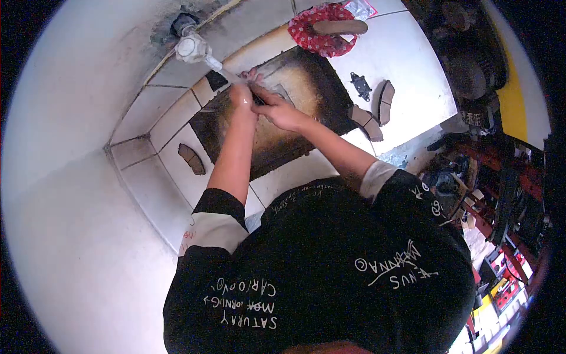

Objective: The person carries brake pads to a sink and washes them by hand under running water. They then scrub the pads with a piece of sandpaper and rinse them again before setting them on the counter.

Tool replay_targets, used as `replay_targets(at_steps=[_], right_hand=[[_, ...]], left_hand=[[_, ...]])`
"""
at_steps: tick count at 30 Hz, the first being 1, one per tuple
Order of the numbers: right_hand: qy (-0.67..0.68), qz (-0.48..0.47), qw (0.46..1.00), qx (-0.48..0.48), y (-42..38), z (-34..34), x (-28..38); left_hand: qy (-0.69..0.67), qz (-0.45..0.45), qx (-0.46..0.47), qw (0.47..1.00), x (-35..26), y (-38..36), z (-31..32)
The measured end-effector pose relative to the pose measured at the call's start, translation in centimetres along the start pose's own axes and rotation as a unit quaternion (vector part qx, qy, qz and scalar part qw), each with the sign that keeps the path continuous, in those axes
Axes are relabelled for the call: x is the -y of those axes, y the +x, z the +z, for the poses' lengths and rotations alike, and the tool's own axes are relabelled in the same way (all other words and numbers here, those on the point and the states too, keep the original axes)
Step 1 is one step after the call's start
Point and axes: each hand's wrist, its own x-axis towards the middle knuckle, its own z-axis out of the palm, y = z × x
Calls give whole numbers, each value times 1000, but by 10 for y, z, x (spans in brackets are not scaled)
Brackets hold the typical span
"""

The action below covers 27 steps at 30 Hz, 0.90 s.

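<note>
Under the white tap (pixel 193 48), my two hands meet over the sink basin (pixel 309 97). My left hand (pixel 240 95) is wet and closed, its fingers partly hidden. My right hand (pixel 280 112) closes from the other side. Between them is a small dark piece (pixel 257 100), mostly covered by my fingers; it looks like a brake pad. Water seems to run from the spout onto my hands. To the right lie two brake pads (pixel 365 122) (pixel 385 102) and a dark metal plate (pixel 359 86). Another brake pad (pixel 191 159) lies left of the basin.
A red patterned cloth (pixel 312 35) with a curved brown brake shoe lining (pixel 340 27) on it lies at the far edge. White tiles (pixel 413 56) surround the stained basin. A wall (pixel 71 194) stands close on my left. Shelves with dark parts (pixel 466 71) are on the right.
</note>
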Motion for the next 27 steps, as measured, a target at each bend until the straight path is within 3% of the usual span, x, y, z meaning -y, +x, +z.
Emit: replay_targets(at_steps=[1, 2, 3, 4, 5, 6, 8, 10, 12, 13, 14, 16, 17, 19, 22, 24, 25, 27], right_hand=[[-41, -26, 999, 13, -11, -10, 7], [-84, -52, 995, 27, -20, -23, 13], [-113, -29, 993, -25, -20, -43, -23], [-118, -33, 992, -25, -32, -46, 3], [14, 50, 988, -148, -50, -45, 28], [149, 132, 943, -267, -63, -42, 44], [86, 88, 946, -299, -62, -52, 25], [22, 41, 943, -330, -59, -57, 2], [-204, -97, 926, -301, -44, -49, -12], [-243, -149, 924, -256, -41, -37, -7], [-242, -153, 923, -256, -43, -23, -3], [-493, -205, 834, -137, -44, 2, 4], [-491, -209, 835, -135, -34, 2, 6], [-346, -80, 930, -96, -17, -1, 8], [-323, -7, 942, -88, -8, 13, 12], [-323, -35, 943, -76, -7, 20, 13], [-320, -56, 943, -71, -10, 22, 10], [-270, -36, 960, -71, -6, 21, 14]], left_hand=[[-50, -74, 49, 995, -10, -19, 8], [-51, -72, 52, 995, -9, -17, 7], [-121, -89, 104, 983, -1, -8, 1], [-190, -107, 155, 964, -11, -23, 19], [-196, -137, 107, 965, -17, -43, 32], [-196, -140, 106, 965, -13, -44, 28], [-204, -192, 222, 934, -5, -47, 19], [-156, -176, 203, 950, -1, -61, 27], [-112, -133, 250, 952, 3, -65, 26], [-242, -220, 244, 913, 4, -61, 23], [-240, -217, 246, 914, 6, -59, 20], [-78, -148, 234, 958, 4, -64, 19], [-48, -140, 227, 963, 3, -61, 14], [-32, -145, 192, 970, 0, -76, 15], [-18, -153, 146, 977, -7, -70, 3], [14, -127, 71, 989, -7, -44, -10], [102, -62, 56, 991, -17, -63, 1], [74, -81, 63, 992, -32, -106, 19]])
